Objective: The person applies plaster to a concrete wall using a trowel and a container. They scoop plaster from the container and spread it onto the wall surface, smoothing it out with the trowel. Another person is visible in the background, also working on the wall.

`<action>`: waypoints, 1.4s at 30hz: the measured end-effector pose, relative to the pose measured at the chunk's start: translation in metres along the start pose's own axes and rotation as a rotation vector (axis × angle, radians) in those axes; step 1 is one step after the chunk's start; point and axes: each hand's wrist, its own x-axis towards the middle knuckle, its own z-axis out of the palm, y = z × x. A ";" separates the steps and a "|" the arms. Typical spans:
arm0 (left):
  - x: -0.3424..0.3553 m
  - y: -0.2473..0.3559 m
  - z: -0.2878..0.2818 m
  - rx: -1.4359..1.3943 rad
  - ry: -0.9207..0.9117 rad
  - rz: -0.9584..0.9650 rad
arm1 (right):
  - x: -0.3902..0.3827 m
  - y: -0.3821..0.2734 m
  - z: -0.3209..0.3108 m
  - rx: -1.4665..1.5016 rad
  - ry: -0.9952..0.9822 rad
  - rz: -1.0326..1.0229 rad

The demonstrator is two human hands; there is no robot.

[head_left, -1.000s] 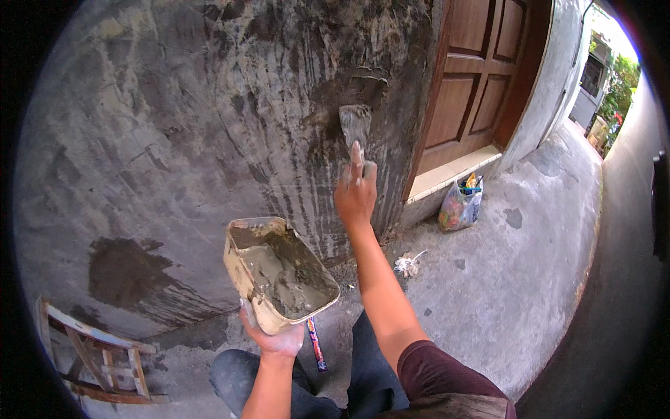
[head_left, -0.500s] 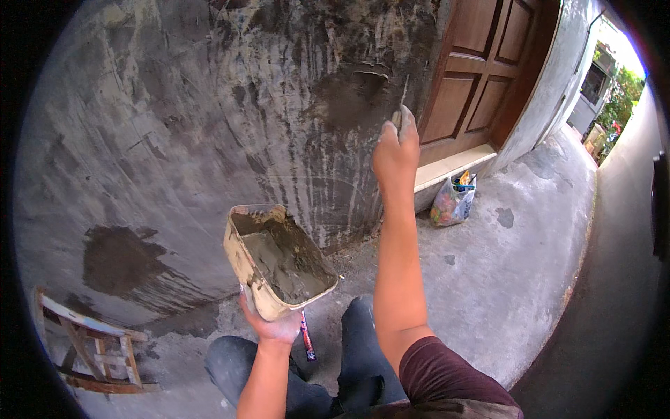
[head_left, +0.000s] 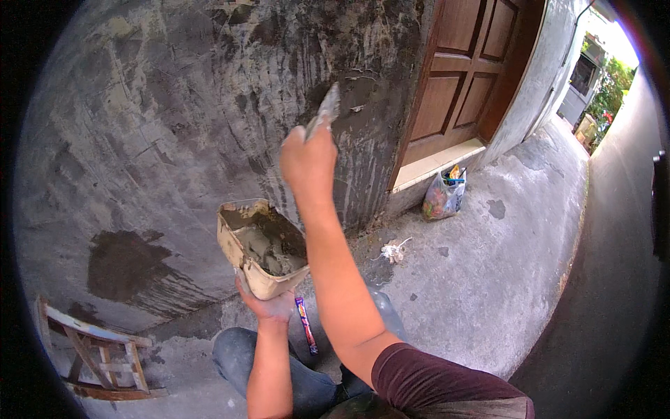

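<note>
My right hand [head_left: 309, 162] is closed round the handle of a trowel [head_left: 329, 103], its pale, smeared blade pointing up against the grey wall [head_left: 174, 133]. Beside the blade lies a dark, wet patch of mortar [head_left: 363, 96] with a ragged ridge. Lower down, my left hand [head_left: 271, 305] grips a cream plastic tub [head_left: 269, 288] from underneath and holds it tilted by the wall. Wet grey mortar [head_left: 262, 244] sits inside the tub, and my right forearm hides part of its right rim.
A brown panelled door [head_left: 464, 77] with a pale sill [head_left: 436, 166] is at the right. Below it stands a plastic bag [head_left: 444, 194] of things. White scraps [head_left: 396, 249] and a purple wrapper [head_left: 306, 325] lie on the ground. A wooden frame [head_left: 105, 356] leans at lower left.
My right hand has swung left across the wall with the trowel, whose blade now shows its flat side. The tub has shifted slightly left and up. The white scraps have come into view.
</note>
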 end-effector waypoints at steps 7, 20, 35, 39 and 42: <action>0.005 0.008 -0.004 0.016 0.050 0.020 | -0.031 0.033 -0.013 0.248 -0.104 0.059; -0.004 0.010 -0.002 -0.018 0.072 -0.010 | 0.103 0.039 -0.179 0.586 -0.396 0.491; 0.002 -0.003 -0.006 -0.100 0.085 -0.051 | 0.049 0.066 0.017 0.048 -0.067 0.090; 0.002 -0.003 0.001 -0.034 0.061 -0.060 | 0.008 0.035 0.040 0.039 -0.104 0.049; 0.002 -0.010 0.004 -0.082 0.021 -0.065 | -0.014 0.059 0.058 -0.104 0.072 -0.179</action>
